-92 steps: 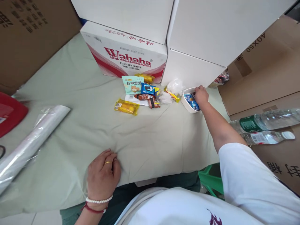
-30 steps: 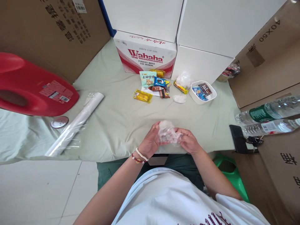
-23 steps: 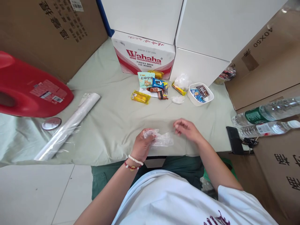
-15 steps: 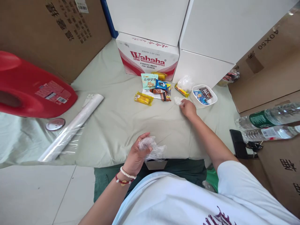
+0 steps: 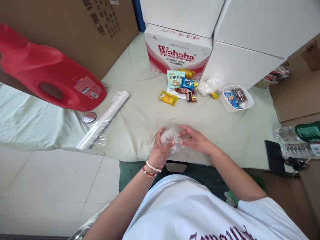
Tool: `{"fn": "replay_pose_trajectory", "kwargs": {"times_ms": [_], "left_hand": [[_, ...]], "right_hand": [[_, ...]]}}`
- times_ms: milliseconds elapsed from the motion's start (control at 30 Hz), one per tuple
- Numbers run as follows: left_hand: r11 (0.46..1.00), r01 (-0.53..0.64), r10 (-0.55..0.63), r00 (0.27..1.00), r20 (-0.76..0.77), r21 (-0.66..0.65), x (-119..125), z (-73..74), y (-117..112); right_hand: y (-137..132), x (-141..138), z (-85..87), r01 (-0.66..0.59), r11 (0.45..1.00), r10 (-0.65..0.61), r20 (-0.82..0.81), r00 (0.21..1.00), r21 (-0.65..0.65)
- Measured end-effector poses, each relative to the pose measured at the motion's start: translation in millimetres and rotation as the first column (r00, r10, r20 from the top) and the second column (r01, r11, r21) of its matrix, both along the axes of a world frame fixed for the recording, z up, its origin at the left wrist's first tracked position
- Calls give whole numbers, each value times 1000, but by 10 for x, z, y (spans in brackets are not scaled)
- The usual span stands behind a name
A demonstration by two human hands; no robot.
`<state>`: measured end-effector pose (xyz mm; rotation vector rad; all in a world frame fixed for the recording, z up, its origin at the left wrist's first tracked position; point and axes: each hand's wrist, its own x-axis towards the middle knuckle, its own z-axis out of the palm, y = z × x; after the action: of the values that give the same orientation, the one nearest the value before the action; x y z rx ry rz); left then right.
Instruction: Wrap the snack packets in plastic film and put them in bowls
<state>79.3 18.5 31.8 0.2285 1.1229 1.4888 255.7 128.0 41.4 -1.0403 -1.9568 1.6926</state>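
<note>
My left hand (image 5: 160,148) is closed on a crumpled clear plastic bag (image 5: 170,137) just above the near edge of the pale green cloth (image 5: 140,113). My right hand (image 5: 196,140) has come up against the bag's right side, its fingers pinching the plastic. Farther back lies a cluster of snack packets (image 5: 180,88), with a yellow packet (image 5: 168,98) at its left. A white bowl (image 5: 237,106) to the right holds a blue and a brown packet. Another clear bag (image 5: 212,84) lies between the snacks and the bowl.
A red jug (image 5: 45,78) lies at the left, with a round cap (image 5: 89,117) and a roll of clear film (image 5: 103,120) beside it. A Wahaha carton (image 5: 178,50) and white boxes stand behind. Water bottles (image 5: 300,133) and a black object (image 5: 274,156) are at the right.
My right hand has drawn back from the small white bag near the bowl to the clear bag in my left hand. That small white bag no longer lies by the bowl.
</note>
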Motion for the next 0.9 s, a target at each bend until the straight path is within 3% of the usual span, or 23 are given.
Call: {"fn": "replay_pose_trajectory", "kwargs": {"times_ms": [100,200,333,467,567,667,767,900], "left_hand": [[999,48,-48,999,3,12,0,-1,69],[995,101,-101,993,-55,-20,-51,-25,118],[993,100,-107,988,-110,-62,-146,-40,143],[992,77,-81,996,-36,-101,-161,-6,111],[989,130,-127,991,45,-73,-76,5,67],[983,163,-171,979,-109,-81,3,-37,78],[990,68,-101,956,-275,-127,-50,-104,169],[986,-10,-31,969,-245,-166,-277,-151,329]], "right_hand": [[-361,108,-131,113,980,-113,11,994,-162],[-447,269,-163,245,930,-265,-38,963,-273],[-483,444,-106,301,876,-351,-72,934,-376],[-551,498,-36,345,860,-394,-59,917,-375],[-588,477,9,352,868,-391,-45,919,-349],[-603,447,29,342,883,-374,-39,927,-321],[-613,468,15,358,882,-383,-24,923,-307],[-651,594,-47,400,868,-414,18,910,-295]]}}
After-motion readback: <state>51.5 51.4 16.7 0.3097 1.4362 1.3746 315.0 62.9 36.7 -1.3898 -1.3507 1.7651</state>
